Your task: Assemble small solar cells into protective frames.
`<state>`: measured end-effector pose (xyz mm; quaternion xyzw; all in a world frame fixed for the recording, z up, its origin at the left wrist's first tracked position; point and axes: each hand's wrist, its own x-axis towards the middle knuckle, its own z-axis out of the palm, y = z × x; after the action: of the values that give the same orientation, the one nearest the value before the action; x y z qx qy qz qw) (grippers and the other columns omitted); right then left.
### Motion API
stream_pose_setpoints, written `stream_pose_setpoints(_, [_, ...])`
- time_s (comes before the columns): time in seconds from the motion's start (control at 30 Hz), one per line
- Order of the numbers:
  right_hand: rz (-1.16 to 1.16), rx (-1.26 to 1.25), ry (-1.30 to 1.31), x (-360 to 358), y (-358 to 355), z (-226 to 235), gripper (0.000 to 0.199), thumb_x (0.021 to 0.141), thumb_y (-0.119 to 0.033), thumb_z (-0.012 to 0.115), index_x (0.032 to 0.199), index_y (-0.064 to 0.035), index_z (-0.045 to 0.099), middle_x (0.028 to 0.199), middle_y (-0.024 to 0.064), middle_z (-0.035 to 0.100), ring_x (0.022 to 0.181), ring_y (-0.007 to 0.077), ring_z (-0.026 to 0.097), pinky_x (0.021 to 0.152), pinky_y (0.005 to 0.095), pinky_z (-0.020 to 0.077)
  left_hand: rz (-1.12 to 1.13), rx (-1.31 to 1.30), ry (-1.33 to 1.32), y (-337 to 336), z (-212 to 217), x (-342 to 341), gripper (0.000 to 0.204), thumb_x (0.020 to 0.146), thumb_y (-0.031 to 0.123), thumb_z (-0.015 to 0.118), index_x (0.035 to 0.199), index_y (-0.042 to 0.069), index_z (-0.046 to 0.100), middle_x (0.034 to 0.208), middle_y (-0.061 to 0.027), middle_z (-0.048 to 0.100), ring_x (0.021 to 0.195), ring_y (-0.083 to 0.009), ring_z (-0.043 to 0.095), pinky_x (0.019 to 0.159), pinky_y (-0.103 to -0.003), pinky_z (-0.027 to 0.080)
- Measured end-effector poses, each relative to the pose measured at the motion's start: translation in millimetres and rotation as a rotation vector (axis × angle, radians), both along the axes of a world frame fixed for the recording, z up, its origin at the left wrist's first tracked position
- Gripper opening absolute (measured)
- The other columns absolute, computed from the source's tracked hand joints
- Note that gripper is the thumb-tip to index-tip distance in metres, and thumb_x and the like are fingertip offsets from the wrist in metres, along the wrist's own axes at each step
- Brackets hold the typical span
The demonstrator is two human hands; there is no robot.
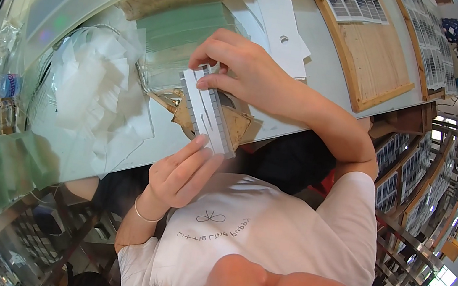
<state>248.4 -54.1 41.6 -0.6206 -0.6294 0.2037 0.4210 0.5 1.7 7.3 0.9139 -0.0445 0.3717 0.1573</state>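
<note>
My left hand [183, 176] pinches the near end of a narrow white-and-grey strip piece [207, 117], which has a dark slit along its middle and segmented grey edges. On its far end, the bent fingers and thumb of my right hand [240, 66] are closed. Held slantwise over the table's front edge, the piece hides part of a worn brown holder [185, 117] beneath it. I cannot make out exactly what kind of part the piece is.
Loose translucent white sheets [91, 85] lie at the left. Behind my hands is a green stack of sheets [181, 27], beside white cards [283, 29]. A wooden-framed tray [373, 64] stands at the right; a plastic bottle [7, 85] is at far left.
</note>
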Motion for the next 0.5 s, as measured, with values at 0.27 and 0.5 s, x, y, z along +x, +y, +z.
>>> stream_pose_setpoints(0.27, [0.022, -0.024, 0.077, 3, -3, -3, 0.024, 0.091, -0.012, 0.076, 0.113, -0.0048, 0.068, 0.107, 0.0086, 0.064, 0.096, 0.0228, 0.065, 0.083, 0.0318, 0.0554, -0.062, -0.008, 0.042, 2, 1, -3, 0.031, 0.073, 0.0, 0.074, 0.104, 0.001, 0.08, 0.106, -0.0106, 0.069, 0.104, -0.0302, 0.073, 0.072, -0.029, 0.059])
stream_pose_setpoints(0.5, [-0.357, 0.037, -0.493, 70, -17, 40, 0.032, 0.091, -0.017, 0.075, 0.122, -0.008, 0.068, 0.115, 0.0082, 0.066, 0.101, 0.0275, 0.065, 0.085, 0.0368, 0.0544, -0.012, 0.004, 0.036, 0, 2, -5, 0.029, 0.075, -0.002, 0.074, 0.102, 0.007, 0.08, 0.105, -0.0046, 0.069, 0.105, -0.0236, 0.074, 0.068, -0.026, 0.055])
